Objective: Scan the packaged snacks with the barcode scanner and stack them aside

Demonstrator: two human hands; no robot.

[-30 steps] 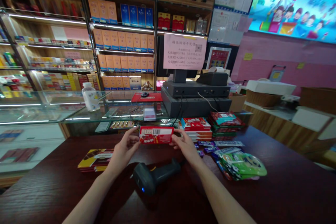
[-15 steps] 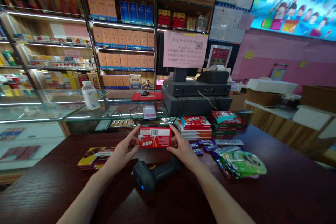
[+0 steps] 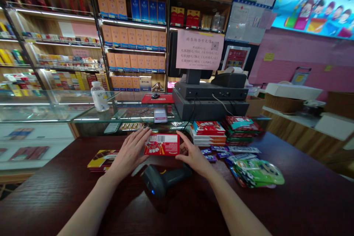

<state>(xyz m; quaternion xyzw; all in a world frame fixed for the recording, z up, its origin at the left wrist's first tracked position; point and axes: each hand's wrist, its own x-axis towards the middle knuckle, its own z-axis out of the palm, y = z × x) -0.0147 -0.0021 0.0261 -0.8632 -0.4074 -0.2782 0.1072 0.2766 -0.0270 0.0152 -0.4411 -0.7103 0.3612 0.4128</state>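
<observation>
The red snack box (image 3: 162,144) is now lowered to the dark bench (image 3: 304,199), no longer raised; its ends are lightly touched, not gripped, by the open left hand (image 3: 129,153) and right hand (image 3: 190,157), just above the barcode scanner (image 3: 163,180)

Just beyond the fingertips of the left hand (image 3: 129,153) and the right hand (image 3: 192,157), a rectangle (image 3: 160,115) on the glass counter (image 3: 83,112) was blurred beyond recognition. Between the fingers, the barcode (image 3: 158,139) on the red box (image 3: 163,145) was too small to read, as was the print on the pink notice (image 3: 199,49) far above them. Below the fingers, the forearms (image 3: 83,210) ran off the bottom edge. Far up and right of the fingers, the right edge cut off the wall poster (image 3: 312,3).
</observation>
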